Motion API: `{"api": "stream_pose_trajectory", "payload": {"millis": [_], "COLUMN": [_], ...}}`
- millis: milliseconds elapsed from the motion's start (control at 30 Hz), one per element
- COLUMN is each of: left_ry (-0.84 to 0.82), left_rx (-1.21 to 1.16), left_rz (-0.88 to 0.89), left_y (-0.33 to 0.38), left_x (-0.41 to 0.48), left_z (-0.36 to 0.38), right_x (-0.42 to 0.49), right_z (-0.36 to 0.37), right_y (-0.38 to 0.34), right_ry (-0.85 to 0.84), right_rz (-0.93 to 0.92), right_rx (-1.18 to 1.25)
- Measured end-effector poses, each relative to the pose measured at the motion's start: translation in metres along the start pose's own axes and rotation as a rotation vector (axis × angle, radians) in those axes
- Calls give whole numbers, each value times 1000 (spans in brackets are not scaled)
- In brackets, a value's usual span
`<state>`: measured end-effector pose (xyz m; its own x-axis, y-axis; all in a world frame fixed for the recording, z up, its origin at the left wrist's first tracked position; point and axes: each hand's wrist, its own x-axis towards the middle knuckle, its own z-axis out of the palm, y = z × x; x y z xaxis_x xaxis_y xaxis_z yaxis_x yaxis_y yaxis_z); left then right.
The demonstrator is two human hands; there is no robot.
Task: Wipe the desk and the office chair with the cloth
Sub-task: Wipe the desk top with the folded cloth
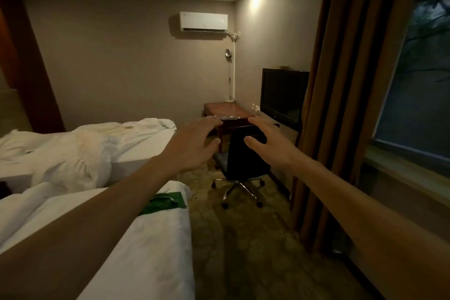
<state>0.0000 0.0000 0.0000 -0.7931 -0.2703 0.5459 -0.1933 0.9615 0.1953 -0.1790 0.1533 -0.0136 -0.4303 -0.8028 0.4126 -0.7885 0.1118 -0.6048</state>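
Observation:
A brown wooden desk stands in the far corner of the room. In front of it is a black office chair on a chrome wheeled base, its back towards me. A green cloth lies on the corner of the near bed, partly hidden by my left forearm. Both arms are stretched out in front of me in the air. My left hand and my right hand have spread, relaxed fingers and hold nothing. They are well short of the chair and the desk.
Two beds with white sheets, the near bed and the far bed, fill the left side. A dark television stands right of the desk. Brown curtains and a window line the right. Patterned floor runs between bed and curtain.

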Motion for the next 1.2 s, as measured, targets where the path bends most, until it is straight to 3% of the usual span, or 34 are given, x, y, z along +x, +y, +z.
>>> {"api": "stream_pose_trajectory", "payload": {"millis": [333, 800, 1200], "left_ry": [-70, -119, -98], "left_rx": [86, 142, 135], "left_rz": [-27, -38, -60], "left_y": [-48, -229, -326], "left_x": [73, 228, 331], "left_z": [47, 118, 161], "right_x": [71, 296, 440], "right_z": [7, 84, 122], "right_y": [49, 130, 185], "right_ry": [-21, -79, -106], "right_rz": [-3, -6, -25], "right_rx": [1, -53, -41]}}
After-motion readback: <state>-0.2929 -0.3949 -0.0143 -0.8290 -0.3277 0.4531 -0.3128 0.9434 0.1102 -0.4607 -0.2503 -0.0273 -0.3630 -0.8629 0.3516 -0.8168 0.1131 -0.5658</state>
